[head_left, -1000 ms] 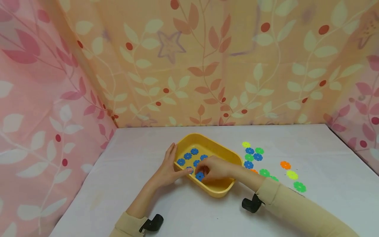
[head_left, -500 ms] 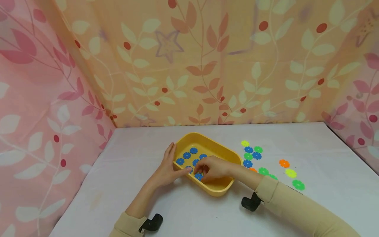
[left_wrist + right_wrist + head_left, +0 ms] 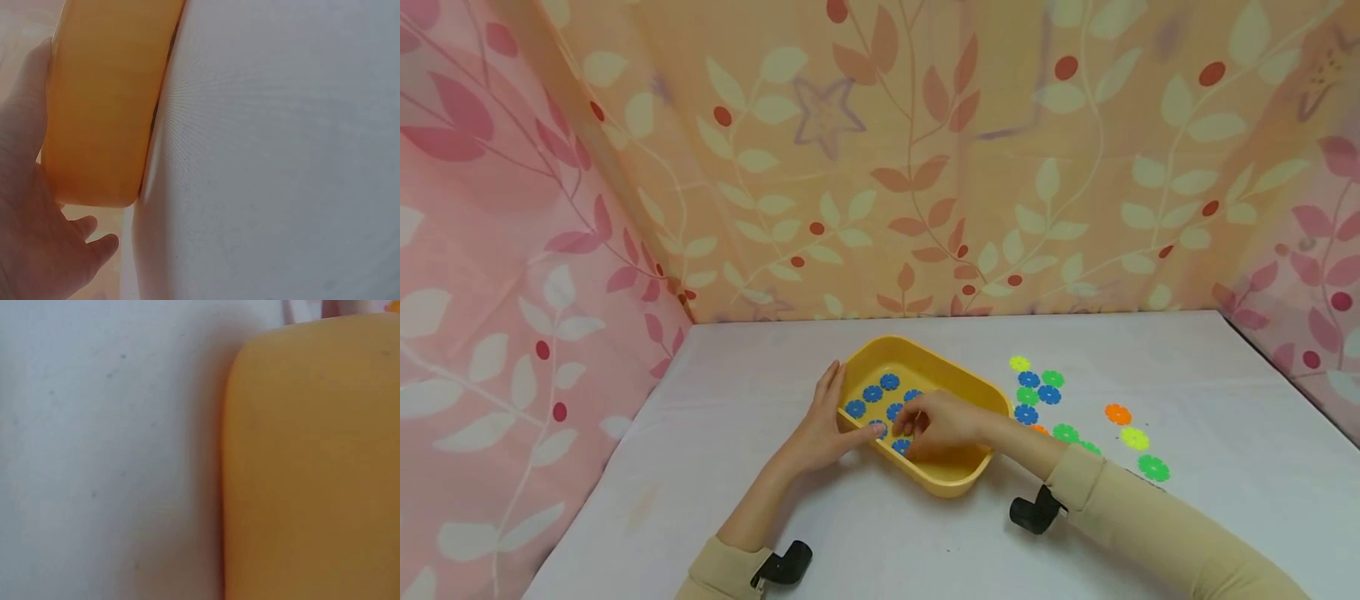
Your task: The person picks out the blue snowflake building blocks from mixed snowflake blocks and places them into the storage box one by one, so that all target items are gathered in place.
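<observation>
A yellow plastic basin (image 3: 951, 485) stands at an angle on the white-covered table, with several blue snowflake discs (image 3: 872, 393) lying flat on its floor. My left hand (image 3: 816, 440) holds the basin's left corner, thumb over the near rim and fingers along the outer end; the left wrist view shows this hand (image 3: 34, 206) against the basin's side wall (image 3: 106, 112). Inside the basin, my right hand (image 3: 943, 423) has its fingers curled down and pinches a blue snowflake disc (image 3: 900, 447) near the front wall. Most of the right wrist view is the basin's outer wall (image 3: 312, 462).
Right of the basin lie loose snowflake discs: blue (image 3: 1049, 394), green (image 3: 1153, 467), yellow (image 3: 1135, 438) and orange (image 3: 1117, 414). Part of this group is behind the right forearm. A patterned curtain (image 3: 880, 167) rises at the table's back edge.
My right fingers have shifted slightly at the blue snowflake disc near the front wall, and less of that disc shows now. The left hand and basin stay in place.
</observation>
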The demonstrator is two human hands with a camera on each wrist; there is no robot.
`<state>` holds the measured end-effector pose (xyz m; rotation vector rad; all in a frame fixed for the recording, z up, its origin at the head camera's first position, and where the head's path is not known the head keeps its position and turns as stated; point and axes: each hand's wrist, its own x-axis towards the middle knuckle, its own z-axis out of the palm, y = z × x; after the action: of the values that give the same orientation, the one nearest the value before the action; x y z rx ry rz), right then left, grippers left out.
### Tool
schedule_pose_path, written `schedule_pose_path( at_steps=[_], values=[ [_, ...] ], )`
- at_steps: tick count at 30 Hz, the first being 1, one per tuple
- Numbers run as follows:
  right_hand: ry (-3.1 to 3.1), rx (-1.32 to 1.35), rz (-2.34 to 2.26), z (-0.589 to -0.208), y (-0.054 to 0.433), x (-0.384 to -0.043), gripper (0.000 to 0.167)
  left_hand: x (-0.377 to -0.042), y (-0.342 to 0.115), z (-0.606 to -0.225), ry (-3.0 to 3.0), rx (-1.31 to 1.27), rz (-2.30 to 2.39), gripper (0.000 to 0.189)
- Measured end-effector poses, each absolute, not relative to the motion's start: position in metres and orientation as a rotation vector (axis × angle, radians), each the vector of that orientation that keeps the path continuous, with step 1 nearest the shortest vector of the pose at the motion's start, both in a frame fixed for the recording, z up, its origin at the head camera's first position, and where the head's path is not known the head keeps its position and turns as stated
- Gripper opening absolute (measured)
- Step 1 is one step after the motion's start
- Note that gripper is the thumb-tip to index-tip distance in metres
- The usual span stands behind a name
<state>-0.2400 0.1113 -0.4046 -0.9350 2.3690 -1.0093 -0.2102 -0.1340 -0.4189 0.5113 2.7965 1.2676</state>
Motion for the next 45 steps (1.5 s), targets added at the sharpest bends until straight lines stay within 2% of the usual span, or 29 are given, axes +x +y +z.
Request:
schedule_pose_path(
  at_steps=[7,13,23,27,35,45],
  values=[
    [2.436,-0.825,-1.234,-0.382,0.136,-0.241,0.03,-0.211,-0.133,-0.421,2.811,0.502,1.256,0.115],
    [2.437,-0.6,-1.442,-0.367,0.174,-0.231,0.036,-0.211,-0.134,-0.42,2.805,0.486,1.244,0.115],
    [2.414,-0.311,-1.669,-0.372,0.24,-0.214,0.048,-0.21,-0.135,-0.418,2.781,0.472,1.243,0.115],
    [2.478,-0.24,-1.606,-0.382,0.259,-0.21,0.05,-0.211,-0.134,-0.419,2.784,0.476,1.236,0.115],
    [2.778,-0.087,-1.23,-0.405,0.285,-0.219,0.044,-0.211,-0.134,-0.419,2.797,0.461,1.221,0.116],
    [2.849,-0.091,-1.09,-0.413,0.293,-0.226,0.042,-0.211,-0.134,-0.42,2.79,0.472,1.233,0.117]
  ],
)
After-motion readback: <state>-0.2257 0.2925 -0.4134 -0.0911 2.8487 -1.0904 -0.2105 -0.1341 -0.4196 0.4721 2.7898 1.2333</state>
